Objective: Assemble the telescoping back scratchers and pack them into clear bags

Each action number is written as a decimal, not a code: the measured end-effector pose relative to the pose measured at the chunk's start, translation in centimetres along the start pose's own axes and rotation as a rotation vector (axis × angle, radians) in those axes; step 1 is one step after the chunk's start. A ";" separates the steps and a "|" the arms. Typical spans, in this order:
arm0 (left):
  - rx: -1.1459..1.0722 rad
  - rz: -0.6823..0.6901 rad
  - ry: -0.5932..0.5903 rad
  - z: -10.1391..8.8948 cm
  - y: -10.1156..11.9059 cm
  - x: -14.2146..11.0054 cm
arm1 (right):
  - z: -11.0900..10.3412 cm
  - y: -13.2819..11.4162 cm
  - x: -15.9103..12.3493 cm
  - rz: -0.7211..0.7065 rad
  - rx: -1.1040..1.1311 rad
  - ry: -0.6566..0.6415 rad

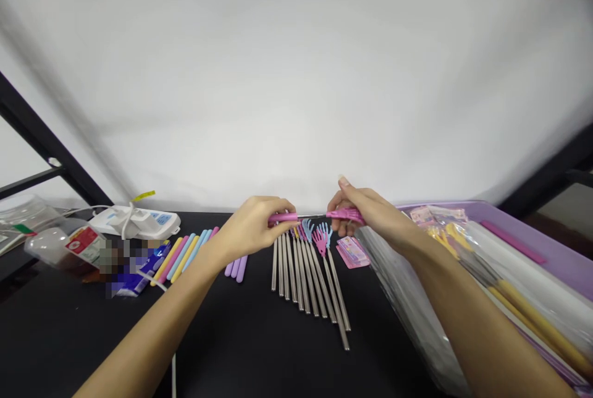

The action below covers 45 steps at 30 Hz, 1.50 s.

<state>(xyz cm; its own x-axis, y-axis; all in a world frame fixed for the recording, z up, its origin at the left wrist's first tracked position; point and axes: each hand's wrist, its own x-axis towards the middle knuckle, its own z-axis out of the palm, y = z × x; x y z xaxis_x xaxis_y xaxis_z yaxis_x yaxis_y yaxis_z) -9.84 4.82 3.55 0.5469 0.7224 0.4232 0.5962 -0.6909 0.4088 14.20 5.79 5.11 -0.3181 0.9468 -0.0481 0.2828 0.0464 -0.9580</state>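
Observation:
Between my hands a pink back scratcher (311, 216) is held level over the black table. My left hand (257, 225) is closed around its pink handle, and a short stretch of metal rod shows in the middle. My right hand (359, 207) is closed on the pink claw-shaped head, thumb raised. Below them, several metal rods (306, 274) lie fanned side by side, topped with small hand-shaped heads; a pink hand-shaped head (320, 238) and a blue hand-shaped head (308, 229) show plainly. Pink printed cards (353, 252) lie beside the rods, near my right hand.
Left of my arm lie several coloured handles (185, 256), with purple handles (237, 267) nearer. A white power strip (134, 222), cable, blue packet (141, 271) and clear bottle (60, 246) stand further left. On the right is a purple bin (491, 212) with bagged yellow scratchers (519, 293); clear plastic bags (407, 299) lie beside it.

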 end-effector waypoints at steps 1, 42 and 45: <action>0.038 0.024 0.021 -0.1 -0.2 -0.1 | -0.1 0.2 0.2 0.052 -0.007 -0.020; 0.093 0.079 -0.221 -0.3 0.8 0.6 | 3.5 1.4 0.7 -0.650 -0.989 0.434; 0.050 0.006 -0.289 -2.5 -1.1 0.0 | 1.7 1.4 0.8 -0.600 -0.968 0.437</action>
<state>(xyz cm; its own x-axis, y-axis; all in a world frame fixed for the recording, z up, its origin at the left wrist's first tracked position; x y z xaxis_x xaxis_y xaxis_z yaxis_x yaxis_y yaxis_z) -11.92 5.54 5.12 0.6906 0.7018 0.1749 0.6169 -0.6978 0.3641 12.80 6.06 3.28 -0.3514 0.7125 0.6074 0.8128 0.5542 -0.1798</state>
